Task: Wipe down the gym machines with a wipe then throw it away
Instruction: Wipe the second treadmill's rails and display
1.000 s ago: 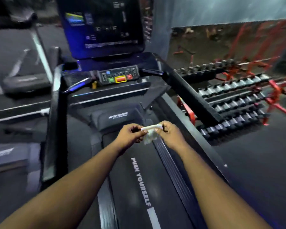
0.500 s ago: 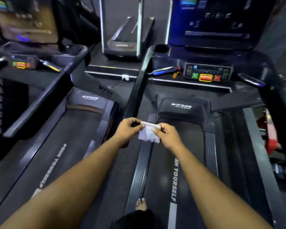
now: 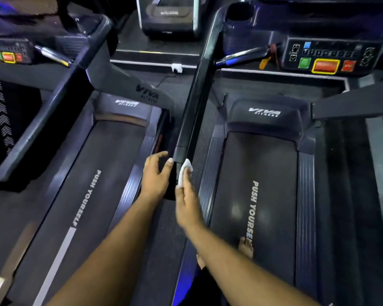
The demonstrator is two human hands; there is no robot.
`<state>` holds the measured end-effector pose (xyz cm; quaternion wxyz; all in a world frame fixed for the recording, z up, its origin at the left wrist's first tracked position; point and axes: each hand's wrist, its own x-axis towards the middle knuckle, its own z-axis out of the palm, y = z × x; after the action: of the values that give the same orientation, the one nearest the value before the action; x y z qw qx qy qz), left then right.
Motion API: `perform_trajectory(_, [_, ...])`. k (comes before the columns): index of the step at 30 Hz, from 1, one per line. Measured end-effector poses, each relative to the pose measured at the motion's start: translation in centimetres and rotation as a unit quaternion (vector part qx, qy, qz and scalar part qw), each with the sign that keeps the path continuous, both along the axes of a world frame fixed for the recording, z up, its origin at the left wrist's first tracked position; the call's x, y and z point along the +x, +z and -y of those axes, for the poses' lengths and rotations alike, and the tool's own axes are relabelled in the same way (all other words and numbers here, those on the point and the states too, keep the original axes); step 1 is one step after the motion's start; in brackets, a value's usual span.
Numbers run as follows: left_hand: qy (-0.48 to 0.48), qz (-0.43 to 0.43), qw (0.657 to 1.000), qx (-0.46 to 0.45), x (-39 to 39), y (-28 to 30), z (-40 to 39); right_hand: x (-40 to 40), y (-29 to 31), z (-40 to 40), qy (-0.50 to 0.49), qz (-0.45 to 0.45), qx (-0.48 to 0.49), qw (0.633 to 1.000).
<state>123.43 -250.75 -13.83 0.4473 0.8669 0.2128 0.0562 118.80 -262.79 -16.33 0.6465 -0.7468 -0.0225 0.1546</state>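
Observation:
A black handrail (image 3: 196,100) of the right treadmill (image 3: 237,173) slants down the middle of the view. My right hand (image 3: 186,202) holds a folded white wipe (image 3: 184,172) and presses it against the rail's near end. Just left of that end is my left hand (image 3: 156,175), fingers spread and loosely bent, holding nothing, its thumb tip at the rail's end.
A second treadmill (image 3: 93,177) lies on the left with its own side rail (image 3: 44,122). Control panels with coloured buttons sit at the upper right (image 3: 325,57) and upper left (image 3: 8,55). My bare foot (image 3: 245,247) stands on the right belt. A third machine (image 3: 170,16) stands beyond.
Both hands pinched the wipe between them before. Now the left hand has let go, and the right hand has carried the wipe up to the handrail's end. The view has moved closer.

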Motion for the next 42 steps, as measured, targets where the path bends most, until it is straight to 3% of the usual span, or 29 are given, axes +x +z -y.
perform_trajectory(5, [-0.052, -0.039, 0.998, -0.011, 2.2, 0.1, 1.0, -3.3, -0.1, -0.7, 0.009, 0.054, 0.018, 0.998])
perform_trajectory(12, [-0.015, -0.077, 0.996, -0.037, 3.3, 0.4, 1.8, 5.4, -0.6, -0.1, 0.003, 0.016, 0.041, 0.999])
perform_trajectory(18, [-0.010, -0.065, 0.997, 0.048, 3.1, 0.2, 2.1, -2.4, -1.9, 1.2, 0.094, 0.004, 0.065, 0.993])
perform_trajectory(23, [-0.008, -0.068, 0.994, 0.085, 3.1, 0.0, 2.1, 3.0, -1.8, -0.4, -0.031, 0.028, 0.064, 0.997])
perform_trajectory(26, [-0.016, -0.070, 0.992, 0.103, 3.1, -0.2, 2.0, 5.8, -1.1, -1.1, -0.088, -0.007, 0.087, 0.992])
perform_trajectory(33, [-0.011, -0.069, 0.992, 0.104, 3.1, -0.5, 2.0, -2.4, -0.8, 0.7, 0.086, -0.035, 0.115, 0.989])
perform_trajectory(39, [-0.009, -0.086, 0.988, 0.125, 3.3, -0.4, 2.0, 5.2, -1.0, -0.5, 0.012, -0.037, 0.084, 0.996])
perform_trajectory(42, [-0.014, -0.086, 0.986, 0.140, 3.3, -0.4, 2.0, 3.7, -0.8, 0.0, 0.044, -0.056, 0.099, 0.992])
